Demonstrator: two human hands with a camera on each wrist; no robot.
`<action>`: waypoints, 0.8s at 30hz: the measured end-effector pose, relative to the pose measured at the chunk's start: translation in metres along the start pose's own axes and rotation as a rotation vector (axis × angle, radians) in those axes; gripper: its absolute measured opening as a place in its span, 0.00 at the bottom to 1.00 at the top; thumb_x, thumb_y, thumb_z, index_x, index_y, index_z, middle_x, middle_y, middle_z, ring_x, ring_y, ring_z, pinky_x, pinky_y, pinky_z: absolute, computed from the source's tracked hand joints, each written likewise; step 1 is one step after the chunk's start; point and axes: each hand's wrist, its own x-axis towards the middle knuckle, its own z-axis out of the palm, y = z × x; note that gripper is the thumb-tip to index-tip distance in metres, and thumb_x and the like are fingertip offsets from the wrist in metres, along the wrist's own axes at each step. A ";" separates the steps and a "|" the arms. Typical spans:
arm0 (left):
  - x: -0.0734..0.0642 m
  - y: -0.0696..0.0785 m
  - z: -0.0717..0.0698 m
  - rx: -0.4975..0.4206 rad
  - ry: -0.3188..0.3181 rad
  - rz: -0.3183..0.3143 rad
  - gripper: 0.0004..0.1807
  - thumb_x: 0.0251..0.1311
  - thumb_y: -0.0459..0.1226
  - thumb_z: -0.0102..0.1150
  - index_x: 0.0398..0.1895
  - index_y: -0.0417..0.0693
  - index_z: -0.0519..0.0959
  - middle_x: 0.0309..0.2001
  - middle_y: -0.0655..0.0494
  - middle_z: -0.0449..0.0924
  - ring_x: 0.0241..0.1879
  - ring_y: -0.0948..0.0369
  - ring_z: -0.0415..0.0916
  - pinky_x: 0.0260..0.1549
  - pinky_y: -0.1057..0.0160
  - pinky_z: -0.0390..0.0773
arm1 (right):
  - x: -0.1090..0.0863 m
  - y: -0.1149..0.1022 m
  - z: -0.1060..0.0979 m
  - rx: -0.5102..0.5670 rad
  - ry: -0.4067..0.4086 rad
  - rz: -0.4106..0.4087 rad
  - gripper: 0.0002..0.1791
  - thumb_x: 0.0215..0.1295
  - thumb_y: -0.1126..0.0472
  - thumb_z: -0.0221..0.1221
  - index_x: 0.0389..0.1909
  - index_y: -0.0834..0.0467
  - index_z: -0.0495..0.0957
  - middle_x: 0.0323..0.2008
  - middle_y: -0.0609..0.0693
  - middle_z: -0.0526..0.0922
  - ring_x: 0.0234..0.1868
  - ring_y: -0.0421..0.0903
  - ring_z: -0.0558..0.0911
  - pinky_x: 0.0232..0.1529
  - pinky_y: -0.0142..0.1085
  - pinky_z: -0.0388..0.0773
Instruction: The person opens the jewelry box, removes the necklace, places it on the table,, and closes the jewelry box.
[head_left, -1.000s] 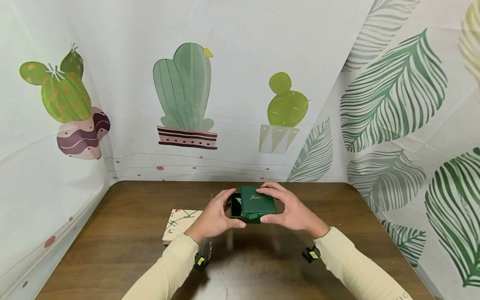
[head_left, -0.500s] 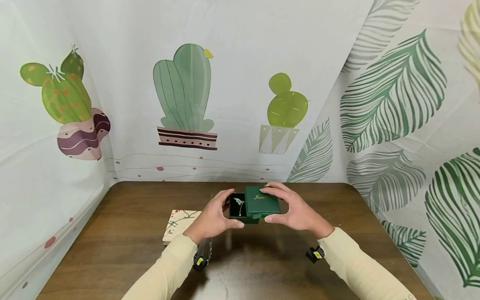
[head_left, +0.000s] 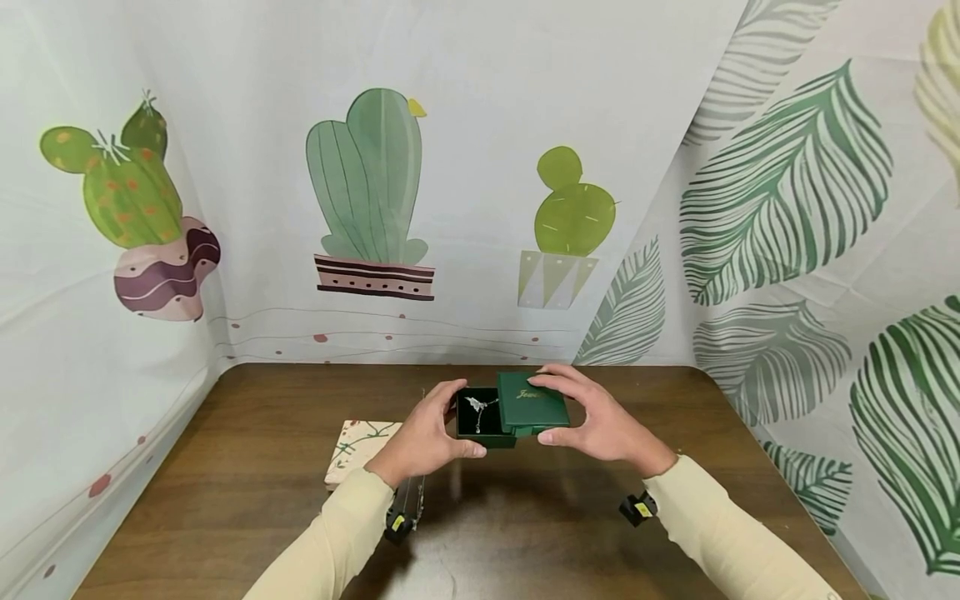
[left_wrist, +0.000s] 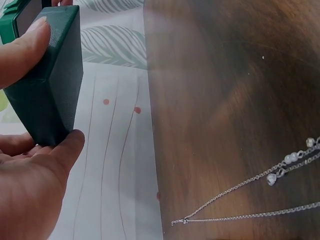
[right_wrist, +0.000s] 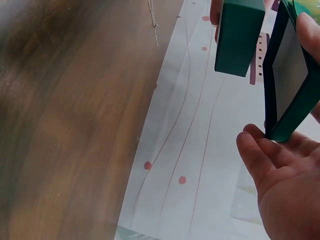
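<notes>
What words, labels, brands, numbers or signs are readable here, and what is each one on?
"Jew…" in gold script, on the dark green square box lid; the rest is covered or unclear.
Small yellow rectangular stickers on the black wrist-worn devices: too small to read.

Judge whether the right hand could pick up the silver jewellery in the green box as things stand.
Probably not yet: the right hand holds the lid, which in the head view hides part of the box. What shows of the silver jewellery lies uncovered.

3 printed cacti, brown table
</notes>
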 end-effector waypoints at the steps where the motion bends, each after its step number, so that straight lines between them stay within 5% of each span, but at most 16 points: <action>1: 0.000 0.000 0.000 0.007 -0.003 -0.002 0.56 0.48 0.39 0.84 0.79 0.42 0.61 0.77 0.45 0.64 0.73 0.48 0.69 0.72 0.47 0.72 | 0.000 0.001 0.000 0.001 0.000 0.006 0.38 0.58 0.52 0.77 0.71 0.46 0.75 0.73 0.56 0.70 0.67 0.56 0.74 0.59 0.52 0.78; 24: -0.001 -0.002 -0.001 0.049 -0.009 -0.008 0.56 0.50 0.39 0.83 0.80 0.43 0.59 0.78 0.46 0.62 0.72 0.46 0.70 0.70 0.46 0.73 | -0.012 0.013 -0.010 -0.039 0.009 0.039 0.39 0.59 0.52 0.76 0.71 0.48 0.74 0.74 0.58 0.68 0.66 0.59 0.75 0.56 0.47 0.79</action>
